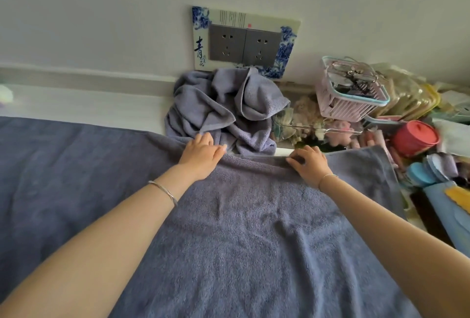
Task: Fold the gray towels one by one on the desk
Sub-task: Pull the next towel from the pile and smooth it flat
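Note:
A large grey-blue towel (249, 228) lies spread across the desk, reaching from the near edge of the view to the far side. My left hand (201, 155) rests flat on its far edge, fingers pointing right. My right hand (309, 163) sits on the same far edge a little to the right, its fingers curled over the hem. Behind both hands a heap of crumpled grey towels (223, 111) is piled against the wall. A darker stretch of towel (63, 165) covers the desk to the left.
A wall socket plate (244, 43) with a blue floral frame is above the heap. At the right are a pink basket (353, 99) of clips, a clear box (312, 127) of small items, a red lidded pot (414, 138) and assorted clutter.

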The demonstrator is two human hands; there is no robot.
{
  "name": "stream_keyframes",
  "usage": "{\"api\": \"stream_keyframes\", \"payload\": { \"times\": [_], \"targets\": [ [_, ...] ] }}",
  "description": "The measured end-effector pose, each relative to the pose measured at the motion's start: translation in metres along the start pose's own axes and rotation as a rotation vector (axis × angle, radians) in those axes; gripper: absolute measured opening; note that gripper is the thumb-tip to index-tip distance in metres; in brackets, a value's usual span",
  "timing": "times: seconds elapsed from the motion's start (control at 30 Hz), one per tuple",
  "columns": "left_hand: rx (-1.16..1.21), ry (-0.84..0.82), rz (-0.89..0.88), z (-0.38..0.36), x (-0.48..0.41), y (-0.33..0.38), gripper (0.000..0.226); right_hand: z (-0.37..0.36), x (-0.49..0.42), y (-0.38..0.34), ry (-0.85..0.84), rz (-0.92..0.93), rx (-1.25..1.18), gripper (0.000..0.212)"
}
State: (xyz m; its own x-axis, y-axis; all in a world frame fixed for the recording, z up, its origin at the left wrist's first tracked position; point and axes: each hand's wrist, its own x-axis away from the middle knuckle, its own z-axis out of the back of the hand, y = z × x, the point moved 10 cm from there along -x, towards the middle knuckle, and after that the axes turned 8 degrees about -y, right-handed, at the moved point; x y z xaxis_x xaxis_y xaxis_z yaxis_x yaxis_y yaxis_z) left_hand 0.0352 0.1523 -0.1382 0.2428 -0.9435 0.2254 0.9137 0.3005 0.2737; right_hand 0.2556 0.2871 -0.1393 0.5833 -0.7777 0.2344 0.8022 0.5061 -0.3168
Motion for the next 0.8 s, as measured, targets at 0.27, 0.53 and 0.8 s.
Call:
{"api": "stream_keyframes", "payload": {
  "times": [0.27, 0.53, 0.8],
  "targets": [
    [0.083, 0.15, -0.148, 0.035, -0.006, 0.017, 0.023, 0.048, 0.026, 0.004, 0.409, 0.125, -0.116, 0.01],
    [-0.058, 0.483, 0.176, 0.038, 0.013, 0.028, 0.039, 0.027, 0.031, -0.011, 0.429, -0.005, -0.116, 0.029],
    [-0.047, 0.154, 0.021, -0.089, 0.052, 0.075, 0.056, -0.079, 0.095, -0.031, 0.061, 0.199, 0.062, 0.067]
  ]
}}
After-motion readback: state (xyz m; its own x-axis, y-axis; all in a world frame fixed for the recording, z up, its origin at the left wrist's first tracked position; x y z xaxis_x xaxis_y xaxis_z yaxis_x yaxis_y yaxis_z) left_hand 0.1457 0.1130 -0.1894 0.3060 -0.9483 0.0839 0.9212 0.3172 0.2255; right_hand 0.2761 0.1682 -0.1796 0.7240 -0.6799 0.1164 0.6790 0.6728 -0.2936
